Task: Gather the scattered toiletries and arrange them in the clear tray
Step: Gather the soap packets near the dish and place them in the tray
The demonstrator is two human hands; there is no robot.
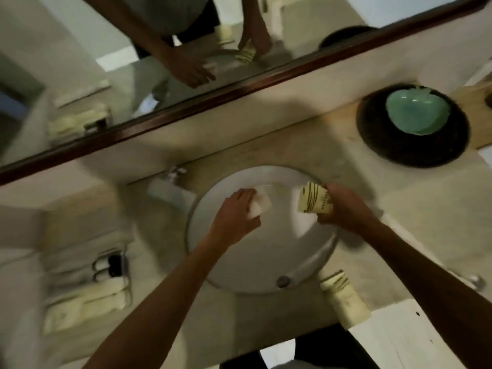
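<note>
Over the round white basin (255, 262) two bare hands are seen. A small white block, perhaps soap (260, 206), is held in the left hand (237, 214), whose grip is closed round it with only its far end showing. A cream tube with dark stripes (314, 201) is clasped in the right hand (346, 206), the fingers wrapped tight about its lower end and its upper end left pointing toward the basin's middle. The two held things are kept apart, with bare basin between them.

A second cream tube (343, 302) of the same striped kind is laid on the desk (415, 225) just beside the basin's near right rim, by the drain (283, 281). At the far left edge of the basin a tap (173, 186) is seen, blurred. On the left of the desk a clear tray (125, 265) is set; cream items (87, 304) and one small dark thing are lying in it, but their number cannot be told through the blur. At the far right a dark round dish (410, 153) is placed, with one green bowl (418, 113) resting in it. Along the back a mirror (80, 62) in a dark wooden frame is mounted, and both arms are reflected there.

Counted: two hands, two striped tubes, one white block, one tray, one green bowl
</note>
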